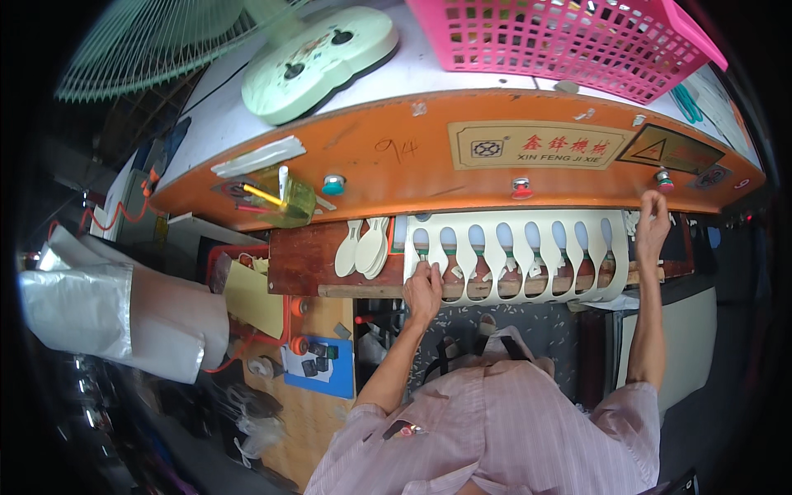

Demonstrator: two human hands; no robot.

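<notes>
**A:** What is shown at the machine?

**B:** A white sheet (pixel 528 260) with a row of spoon-shaped cut-outs is seen lying flat on the wooden ledge (pixel 301 260) under the orange machine hood (pixel 429 177). The left hand (pixel 423 290) is laid on the sheet's near left corner, its grip closed down on the edge. The right hand (pixel 652 227) is raised to the sheet's far right end, just below a red button (pixel 663 178); whether its grip is clamped on the sheet or only touching the panel cannot be told.

**A:** How much of the work appears finished?

**B:** About 8 spoon shapes are already punched out of the sheet, so the cutting of this sheet is judged to be done. A small stack of white spoons (pixel 365 246) is seen just left of the sheet, on the same ledge. Small offcuts are scattered along the sheet's lower edge.

**A:** And what seems left?

**B:** The spent sheet is not yet lifted off the ledge, and the offcuts are not yet cleared. Whether any spoons remain beneath the sheet cannot be told.

**A:** What else is around?

**B:** A pink basket (pixel 569 37) and a pale green fan (pixel 318 58) are set on the desk (pixel 429 70) behind the hood. A yellow-green cup of pens (pixel 285 198) is fixed at the hood's left end.
</notes>
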